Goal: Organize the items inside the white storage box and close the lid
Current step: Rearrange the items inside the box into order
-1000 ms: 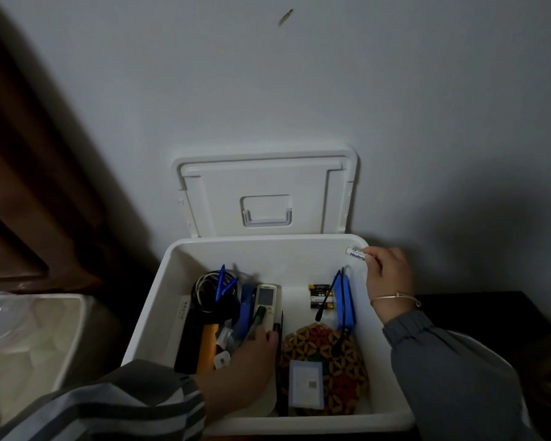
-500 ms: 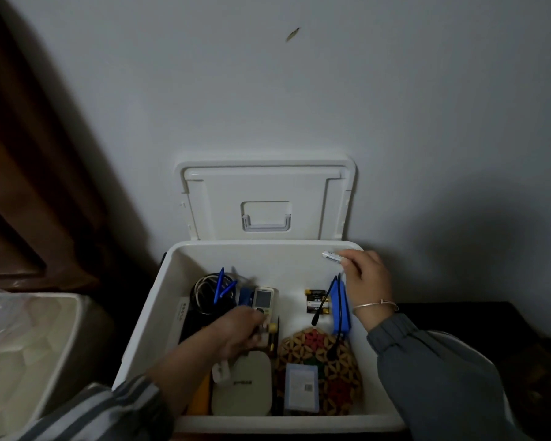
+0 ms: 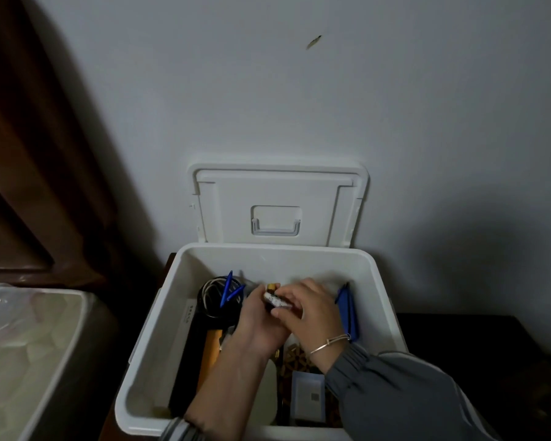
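Observation:
The white storage box (image 3: 277,248) stands open with its lid (image 3: 277,192) leaning upright against the wall behind it. My left hand (image 3: 256,327) and my right hand (image 3: 314,310) meet over the middle of the box. Both curl their fingers round a small white item (image 3: 276,301), which is blurred. A dark and yellow bit (image 3: 271,286) shows just behind it. Blue pens (image 3: 229,289) and a coiled cable (image 3: 209,296) lie at the back left. A blue flat case (image 3: 348,313) stands along the right wall.
In the box are also a black bar (image 3: 185,364), an orange piece (image 3: 212,348), a white rounded device (image 3: 268,396), a patterned mat (image 3: 295,361) and a small pale card (image 3: 309,393). A second white bin (image 3: 54,361) stands at the left. Dark furniture (image 3: 458,332) is at the right.
My right hand came down from the back right rim into the box with the white item. My left hand rose from the remote control to meet it.

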Demonstrator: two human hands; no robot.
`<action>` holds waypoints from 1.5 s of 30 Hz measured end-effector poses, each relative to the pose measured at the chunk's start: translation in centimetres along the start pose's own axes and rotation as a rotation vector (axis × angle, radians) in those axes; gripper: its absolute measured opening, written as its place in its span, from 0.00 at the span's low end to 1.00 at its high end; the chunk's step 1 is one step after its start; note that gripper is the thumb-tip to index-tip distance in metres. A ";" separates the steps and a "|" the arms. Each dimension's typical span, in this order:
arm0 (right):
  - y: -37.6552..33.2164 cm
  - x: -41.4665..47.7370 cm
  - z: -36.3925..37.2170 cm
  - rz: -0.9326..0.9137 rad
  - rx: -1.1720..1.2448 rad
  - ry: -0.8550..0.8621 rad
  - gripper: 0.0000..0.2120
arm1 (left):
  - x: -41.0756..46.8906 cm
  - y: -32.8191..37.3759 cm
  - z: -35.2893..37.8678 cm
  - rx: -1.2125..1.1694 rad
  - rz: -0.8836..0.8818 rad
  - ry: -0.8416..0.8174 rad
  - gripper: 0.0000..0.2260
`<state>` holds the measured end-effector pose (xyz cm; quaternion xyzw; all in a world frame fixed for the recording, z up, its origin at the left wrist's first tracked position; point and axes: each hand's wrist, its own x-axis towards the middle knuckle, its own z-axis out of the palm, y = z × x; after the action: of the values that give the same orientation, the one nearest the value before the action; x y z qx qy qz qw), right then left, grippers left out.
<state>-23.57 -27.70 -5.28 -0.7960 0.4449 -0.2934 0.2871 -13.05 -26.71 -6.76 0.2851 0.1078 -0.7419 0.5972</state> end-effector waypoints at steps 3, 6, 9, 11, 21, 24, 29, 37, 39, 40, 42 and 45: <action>0.9 -0.2 -1.0 -0.119 -0.087 0.006 0.10 | 0.0 0.3 -0.4 -0.036 0.007 0.097 0.15; 2.9 1.1 -2.9 -0.139 -0.160 -0.007 0.12 | 0.1 1.5 -1.2 0.020 0.019 0.276 0.18; 4.9 3.3 -3.6 -0.127 -0.464 -0.461 0.14 | -0.3 2.7 -2.3 0.277 -0.025 0.317 0.22; 5.6 4.1 -2.8 -0.162 -0.853 -0.841 0.17 | -0.3 3.2 -2.9 0.337 -0.057 0.336 0.23; 6.9 2.6 -3.7 -0.252 -1.480 -1.282 0.28 | -0.1 3.4 -3.0 0.425 -0.149 0.134 0.13; 7.0 2.0 -5.3 -0.302 -1.540 -1.205 0.21 | 0.6 2.9 -3.3 0.599 -0.128 0.142 0.09; 8.2 1.3 -8.5 -0.347 -1.354 -1.039 0.21 | 2.4 1.3 -3.8 1.035 -0.125 0.113 0.08; 9.6 0.5 -8.6 -0.318 -1.149 -0.791 0.24 | 7.7 -2.5 -3.0 2.065 0.135 -0.138 0.12; 9.7 0.5 -8.7 -0.317 -1.112 -0.739 0.24 | 9.1 -2.8 -3.2 2.155 0.176 -0.197 0.14; 9.7 0.4 -8.7 -0.322 -1.097 -0.718 0.23 | 9.7 -3.0 -3.5 2.182 0.185 -0.232 0.15; 9.8 0.4 -8.7 -0.345 -1.078 -0.677 0.23 | 10.8 -3.3 -3.9 2.213 0.202 -0.296 0.14; 10.0 0.3 -8.6 -0.361 -1.051 -0.638 0.22 | 12.1 -4.0 -4.3 2.234 0.319 -0.328 0.09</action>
<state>-35.05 -34.08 -6.70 -0.9410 0.2812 0.1715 -0.0771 -17.10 -33.42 -17.66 0.5674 -0.7298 -0.3669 0.1037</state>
